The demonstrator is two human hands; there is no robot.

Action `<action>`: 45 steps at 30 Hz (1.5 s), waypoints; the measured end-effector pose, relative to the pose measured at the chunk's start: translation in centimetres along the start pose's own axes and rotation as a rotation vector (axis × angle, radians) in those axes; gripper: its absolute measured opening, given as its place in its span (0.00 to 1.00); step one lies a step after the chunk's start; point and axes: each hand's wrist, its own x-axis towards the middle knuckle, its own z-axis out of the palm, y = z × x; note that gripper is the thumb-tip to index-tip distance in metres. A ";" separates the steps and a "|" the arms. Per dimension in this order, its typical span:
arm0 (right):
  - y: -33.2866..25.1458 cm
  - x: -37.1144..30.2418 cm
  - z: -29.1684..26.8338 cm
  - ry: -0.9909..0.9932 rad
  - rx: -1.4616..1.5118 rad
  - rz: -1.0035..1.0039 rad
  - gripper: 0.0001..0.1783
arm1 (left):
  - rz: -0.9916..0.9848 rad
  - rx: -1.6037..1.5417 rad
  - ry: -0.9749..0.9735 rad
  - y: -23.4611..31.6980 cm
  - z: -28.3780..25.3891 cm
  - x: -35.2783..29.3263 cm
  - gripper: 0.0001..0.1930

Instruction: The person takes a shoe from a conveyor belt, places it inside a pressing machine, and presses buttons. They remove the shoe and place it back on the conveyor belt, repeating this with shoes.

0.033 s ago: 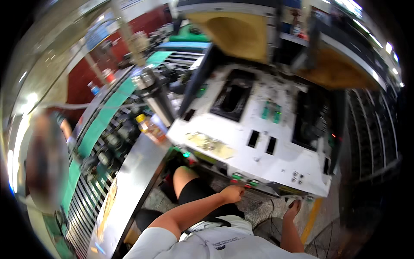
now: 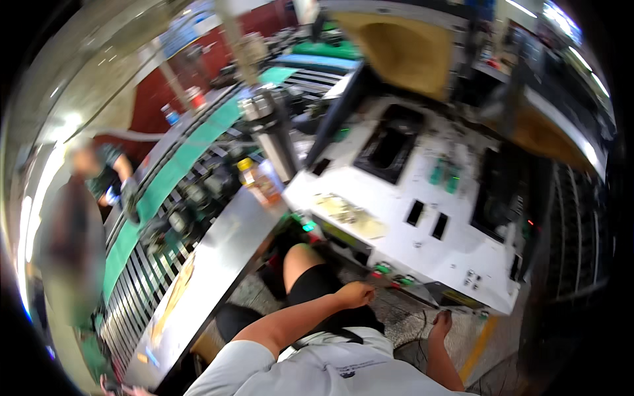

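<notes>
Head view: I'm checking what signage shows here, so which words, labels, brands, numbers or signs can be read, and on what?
None can be read.
Grey-white shirt: small dark print on the chest, too small and blurred.
Blue panel on the far wall: too blurred to tell any lettering.
Yellow-capped bottle: too blurred to make out any label.
White machine top: no readable text.

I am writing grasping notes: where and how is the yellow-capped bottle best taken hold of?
I would grip the yellow-capped bottle around its body, below the cap, coming from the near left, over the metal table. The body looks slender enough to wrap, while the steel cylinder and white panel seem to crowd its far and right sides.
</notes>
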 end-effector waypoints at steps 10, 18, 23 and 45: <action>2.0 -12.4 23.4 -1.020 -0.709 -0.586 0.10 | -0.591 -0.369 1.175 -8.8 -6.3 -26.8 0.08; 3.0 -23.2 39.3 -1.544 -0.705 -0.927 0.06 | -0.743 -0.364 1.578 -14.5 -13.1 -40.9 0.11; 6.7 -24.1 44.6 -1.395 -0.764 -1.056 0.07 | -0.906 0.180 1.377 -18.4 -24.8 -43.7 0.13; 8.7 -21.4 50.0 -1.007 -0.913 -1.213 0.10 | -0.925 1.375 0.584 -31.8 -49.8 -44.5 0.20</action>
